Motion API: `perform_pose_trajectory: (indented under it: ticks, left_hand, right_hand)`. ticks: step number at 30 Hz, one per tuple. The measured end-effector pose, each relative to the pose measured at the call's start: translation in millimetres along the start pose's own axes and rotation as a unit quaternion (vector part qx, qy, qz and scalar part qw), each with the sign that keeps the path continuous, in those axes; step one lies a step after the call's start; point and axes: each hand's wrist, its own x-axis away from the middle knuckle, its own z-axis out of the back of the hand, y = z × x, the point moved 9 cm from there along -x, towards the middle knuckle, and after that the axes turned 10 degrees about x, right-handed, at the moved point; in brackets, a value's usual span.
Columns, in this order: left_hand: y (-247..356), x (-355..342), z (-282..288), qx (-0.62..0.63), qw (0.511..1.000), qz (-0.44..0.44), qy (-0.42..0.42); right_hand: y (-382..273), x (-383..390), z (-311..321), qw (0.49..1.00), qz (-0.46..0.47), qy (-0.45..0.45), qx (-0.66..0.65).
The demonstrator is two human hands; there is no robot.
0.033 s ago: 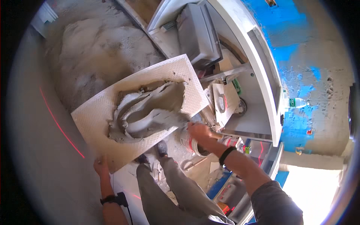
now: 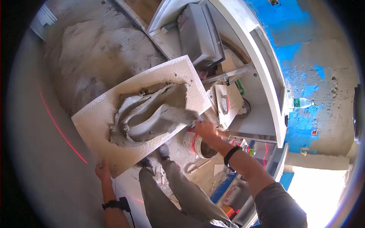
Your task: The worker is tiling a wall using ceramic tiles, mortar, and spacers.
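Observation:
A large pale tile (image 2: 95,117) with a textured back is tilted across the middle of the view. Wet grey mortar (image 2: 133,131) lies on it in a thick, ridged patch. My left hand (image 2: 102,170) grips the tile's near left corner, with the fingers partly hidden behind the edge. At the tile's right edge, my right hand (image 2: 206,130) is closed round the handle of a trowel (image 2: 223,134); the wooden end sticks out behind the fist. The trowel's blade, smeared with mortar and hard to make out, reaches over the right part of the patch.
A bucket (image 2: 190,143) stands below my right hand. To the right, a white cabinet frame (image 2: 262,66) holds a grey basin (image 2: 199,34) and a flat float (image 2: 224,100). Sand (image 2: 102,41) is heaped beyond the tile. A plastic bottle (image 2: 302,103) stands near the blue-patched wall.
My right hand and the trowel have moved slightly right and away from me, showing more of the bucket. My left hand and the tile have barely moved.

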Motion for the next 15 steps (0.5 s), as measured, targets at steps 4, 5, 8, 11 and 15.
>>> perform_pose_trajectory:
  ticks: [4, 5, 8, 11, 15]
  left_hand:
    - [1, 5, -1, 0.008, 1.000, 0.012, -0.010]
    - [-3, 6, -4, 0.015, 0.998, 0.048, -0.032]
    - [-7, 3, 3, -0.009, 0.998, 0.059, -0.036]
    - [-5, 2, 7, -0.014, 1.000, 0.011, -0.024]
    - [1, 3, 11, 0.028, 0.999, -0.003, -0.043]
  right_hand:
    - [45, -17, -23, 0.994, -0.107, 0.001, -0.034]
    - [36, -13, -26, 0.993, -0.109, -0.001, -0.035]
    - [11, -21, -33, 0.964, -0.196, 0.021, -0.181]
    - [-64, -37, -45, 0.603, -0.277, -0.205, -0.719]
    - [-141, -52, 46, 0.571, -0.172, -0.250, -0.763]
